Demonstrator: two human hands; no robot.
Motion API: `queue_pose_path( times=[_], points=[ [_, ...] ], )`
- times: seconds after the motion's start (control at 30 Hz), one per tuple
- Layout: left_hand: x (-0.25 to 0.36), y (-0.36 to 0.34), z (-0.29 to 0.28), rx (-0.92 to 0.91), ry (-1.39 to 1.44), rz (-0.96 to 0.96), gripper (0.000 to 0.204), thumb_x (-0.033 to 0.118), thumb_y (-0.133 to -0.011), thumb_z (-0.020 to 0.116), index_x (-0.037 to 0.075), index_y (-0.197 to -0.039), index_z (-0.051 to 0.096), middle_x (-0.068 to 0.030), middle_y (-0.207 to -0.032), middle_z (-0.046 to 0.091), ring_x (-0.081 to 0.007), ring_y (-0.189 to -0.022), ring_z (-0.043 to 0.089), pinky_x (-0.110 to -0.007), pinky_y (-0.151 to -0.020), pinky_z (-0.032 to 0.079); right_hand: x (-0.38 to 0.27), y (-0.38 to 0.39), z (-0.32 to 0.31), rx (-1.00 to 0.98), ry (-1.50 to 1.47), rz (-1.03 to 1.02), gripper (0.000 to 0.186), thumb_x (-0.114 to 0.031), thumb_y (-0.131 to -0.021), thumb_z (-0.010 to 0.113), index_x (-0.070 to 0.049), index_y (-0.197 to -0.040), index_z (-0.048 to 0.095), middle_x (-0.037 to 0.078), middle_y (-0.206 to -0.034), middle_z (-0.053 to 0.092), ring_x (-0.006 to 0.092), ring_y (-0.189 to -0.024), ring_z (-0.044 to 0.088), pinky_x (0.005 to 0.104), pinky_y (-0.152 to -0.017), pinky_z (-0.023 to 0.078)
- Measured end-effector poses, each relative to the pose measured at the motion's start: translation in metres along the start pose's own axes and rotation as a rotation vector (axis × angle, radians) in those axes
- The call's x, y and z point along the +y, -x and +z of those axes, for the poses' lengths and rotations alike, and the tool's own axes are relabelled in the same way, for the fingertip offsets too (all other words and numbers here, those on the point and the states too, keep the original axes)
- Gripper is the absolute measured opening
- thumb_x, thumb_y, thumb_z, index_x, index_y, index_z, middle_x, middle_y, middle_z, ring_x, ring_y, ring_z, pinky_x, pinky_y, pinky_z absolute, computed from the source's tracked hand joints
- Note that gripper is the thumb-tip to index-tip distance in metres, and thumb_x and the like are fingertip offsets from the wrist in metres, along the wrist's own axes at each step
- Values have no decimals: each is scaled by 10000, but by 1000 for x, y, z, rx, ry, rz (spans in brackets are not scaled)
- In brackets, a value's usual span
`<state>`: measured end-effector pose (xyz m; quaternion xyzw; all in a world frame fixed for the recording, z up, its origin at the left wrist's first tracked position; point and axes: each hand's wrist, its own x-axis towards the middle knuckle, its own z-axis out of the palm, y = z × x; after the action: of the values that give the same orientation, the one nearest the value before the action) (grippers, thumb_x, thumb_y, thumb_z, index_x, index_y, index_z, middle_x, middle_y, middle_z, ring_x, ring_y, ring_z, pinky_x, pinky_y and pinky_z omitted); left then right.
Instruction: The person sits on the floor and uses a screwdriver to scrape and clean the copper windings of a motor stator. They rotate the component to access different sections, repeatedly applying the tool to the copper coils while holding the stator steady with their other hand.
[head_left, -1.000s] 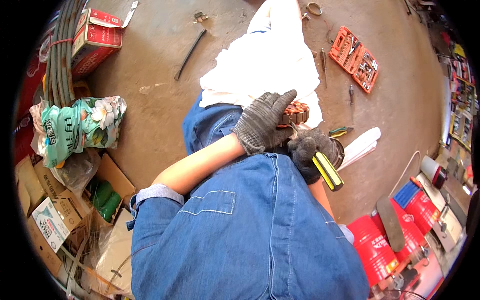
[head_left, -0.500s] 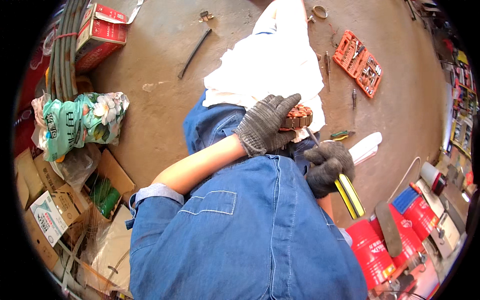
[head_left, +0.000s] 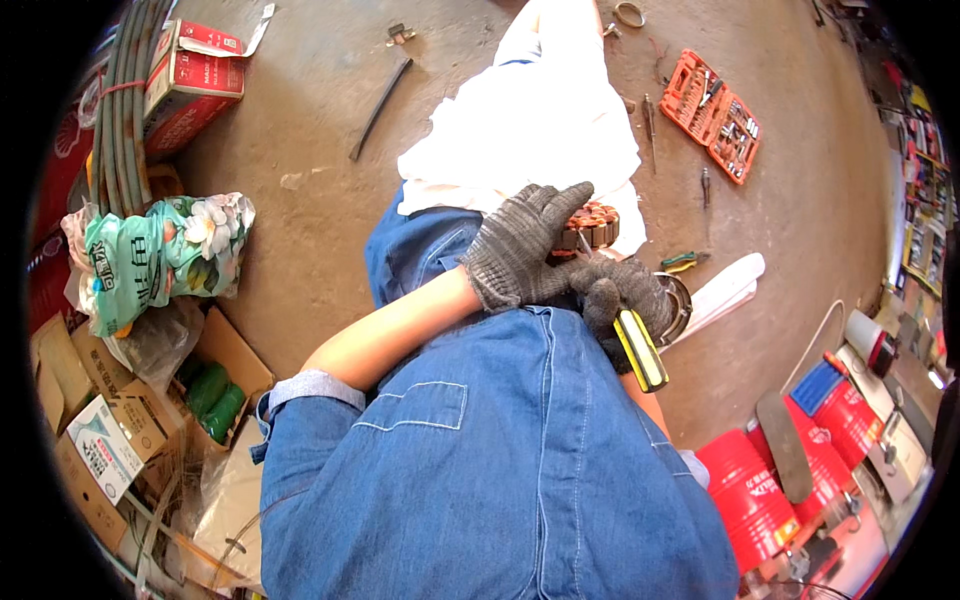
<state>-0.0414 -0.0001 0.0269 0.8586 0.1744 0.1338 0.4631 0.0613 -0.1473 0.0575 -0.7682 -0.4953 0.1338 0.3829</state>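
Observation:
My left hand, in a dark grey knit glove, is closed around a copper-wound stator at my lap. Its fingers lie over the stator's left side and hide part of it. My right hand, gloved as well, grips a screwdriver by its yellow and black handle. The thin metal shaft reaches up to the stator's near face; whether the tip touches the windings I cannot tell. Just right of that hand a dark metal ring-shaped part shows, partly covered by the glove. A white cloth is spread over my legs beyond the stator.
On the floor to the right lie green-and-yellow-handled pliers, an orange socket set case and a white roll. A black strip lies ahead left. Cardboard boxes flank my left, red drums my right.
My right hand has moved left and up toward the stator, bringing the screwdriver's shaft to its near face. The dark ring-shaped part has come into sight beside the right hand. My left hand keeps its hold.

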Motion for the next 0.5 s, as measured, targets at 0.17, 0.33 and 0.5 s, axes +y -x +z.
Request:
queue_pose_path(
  times=[0.17, 0.33, 0.5],
  points=[
    [-1, 1, 7, 3, -7, 43, 855, 279, -664, 810, 50, -1401, 442, -192, -1108, 596, -375, -1008, 585, -457, -873, 492, 9, 22, -4, -123, 6, 106, 182, -245, -867, 618, -105, -774, 687, 89, -679, 645, 285, -616, 625, 409, -570, 490],
    [-9, 2, 19, 52, -38, 168, 842, 245, -667, 810, 51, -1398, 440, -179, -1092, 597, -363, -1005, 582, -452, -888, 484, -15, 18, -8, 72, -53, 117, 188, -257, -870, 618, -114, -771, 689, 87, -676, 644, 285, -614, 622, 410, -571, 489],
    [-10, -2, 7, -6, -61, -3, 834, 273, -660, 819, 56, -1379, 457, -164, -1066, 592, -353, -980, 578, -448, -871, 480, -40, 16, -21, 205, -125, 80, 194, -268, -872, 617, -123, -768, 691, 85, -674, 642, 285, -611, 619, 412, -572, 488]
  ],
)
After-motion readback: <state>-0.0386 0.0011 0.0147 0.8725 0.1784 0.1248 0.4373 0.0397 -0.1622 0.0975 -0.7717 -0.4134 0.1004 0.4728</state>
